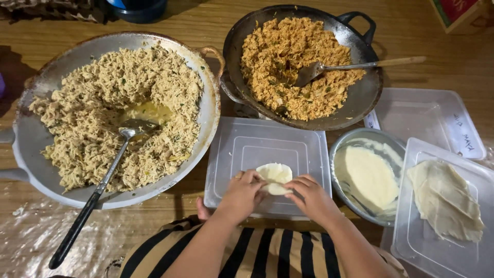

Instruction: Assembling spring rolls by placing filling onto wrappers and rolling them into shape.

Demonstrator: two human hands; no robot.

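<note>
Pinching away at a small pale dough wrapper (275,176) right in front of us, we've got both hands on it at once: our left hand (242,194) grips its left edge with fingers curled over the top, and our right hand (310,195) is closed on the lower right edge. So the wrapper sits dead centre between the two hands, touching both, with neither one really nearer, and its folded shape runs roughly away from us, rounded end pointing toward the pans. It rests over an upturned clear plastic lid (267,159) we're using as a work surface. Just right of that is a metal bowl (339,154) of white batter-like paste, close to our right hand, and beyond it a clear tray (437,257) with a few flat wrappers (445,198) stacked in it. Further out on the wooden table (206,20), the big pale pan (206,110) of light shredded filling with its spoon (105,180) sits to the left, and the dark wok (360,98) of orange-ish shredded filling with a spatula (355,66) sits farther ahead to the right.
</note>
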